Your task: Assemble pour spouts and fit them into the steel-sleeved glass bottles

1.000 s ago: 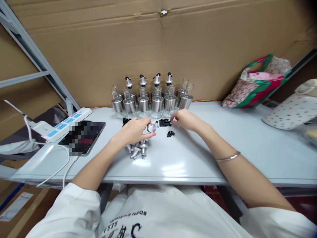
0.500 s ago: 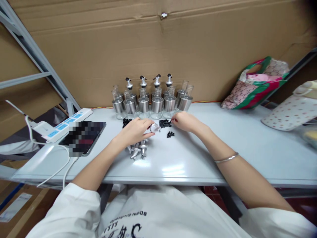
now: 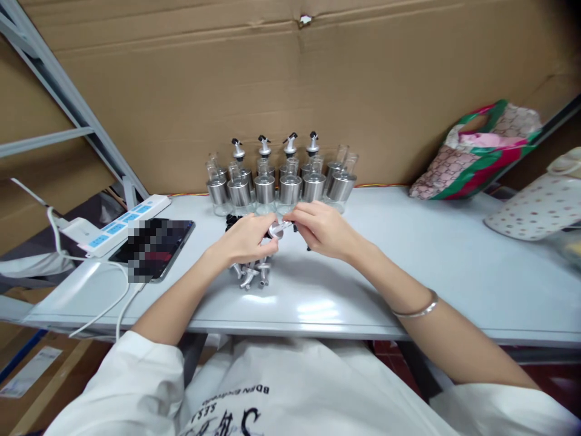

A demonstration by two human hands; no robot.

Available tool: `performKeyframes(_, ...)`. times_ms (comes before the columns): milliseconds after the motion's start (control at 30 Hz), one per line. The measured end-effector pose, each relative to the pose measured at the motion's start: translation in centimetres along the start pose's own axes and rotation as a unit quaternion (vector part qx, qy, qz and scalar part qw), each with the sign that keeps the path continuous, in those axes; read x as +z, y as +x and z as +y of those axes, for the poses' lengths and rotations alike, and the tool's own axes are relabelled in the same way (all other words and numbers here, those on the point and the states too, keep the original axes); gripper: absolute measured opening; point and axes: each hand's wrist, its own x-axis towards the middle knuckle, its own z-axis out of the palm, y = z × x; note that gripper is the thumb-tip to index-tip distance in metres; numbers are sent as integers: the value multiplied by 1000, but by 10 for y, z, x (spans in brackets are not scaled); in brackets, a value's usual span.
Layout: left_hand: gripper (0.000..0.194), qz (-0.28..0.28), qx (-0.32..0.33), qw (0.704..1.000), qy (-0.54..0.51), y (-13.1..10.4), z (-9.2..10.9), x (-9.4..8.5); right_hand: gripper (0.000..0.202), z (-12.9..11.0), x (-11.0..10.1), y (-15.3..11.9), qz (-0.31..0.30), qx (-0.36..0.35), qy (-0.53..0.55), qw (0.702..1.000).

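Observation:
My left hand (image 3: 251, 237) grips a silver pour spout (image 3: 278, 230) between thumb and fingers at the middle of the table. Pinched at the spout's narrow end, my right hand (image 3: 320, 229) has its fingertips round something small and dark that I cannot make out clearly. Several loose silver spouts (image 3: 249, 276) lie just below my left hand. Small black parts (image 3: 233, 220) sit behind that hand, and others are mostly hidden by my right hand.
Glass bottles with steel sleeves (image 3: 289, 189) stand in rows at the back; some carry spouts with black tips. On the left are a power strip (image 3: 128, 223), a phone (image 3: 158, 254) and white cables. A patterned bag (image 3: 454, 163) and a dotted container (image 3: 535, 206) stand at right.
My right hand has moved left from the black parts to the spout in my left hand. It now covers most of those parts. The view has shifted slightly.

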Motion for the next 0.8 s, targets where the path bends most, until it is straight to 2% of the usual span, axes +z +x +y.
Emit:
performKeyframes(67, 10, -2, -3, 999, -39, 0, -3, 1, 26, -3, 1, -1, 11, -16, 5, 1000)
performKeyframes(200, 13, 1, -2, 996, -84, -1, -5, 1, 21, -3, 2, -2, 21, 4, 11, 1000)
performKeyframes(367, 14, 21, -7, 999, -42, 1, -2, 1, 24, -2, 2, -2, 3, 20, 6, 1000)
performKeyframes(567, 19, 77, 8, 997, 31, 2, 0, 4, 24, -2, -2, 0, -7, 33, -4, 999)
performKeyframes(800, 21, 97, -8, 995, 23, 3, 2, 6, 22, -2, -2, 0, 9, 34, -17, 999)
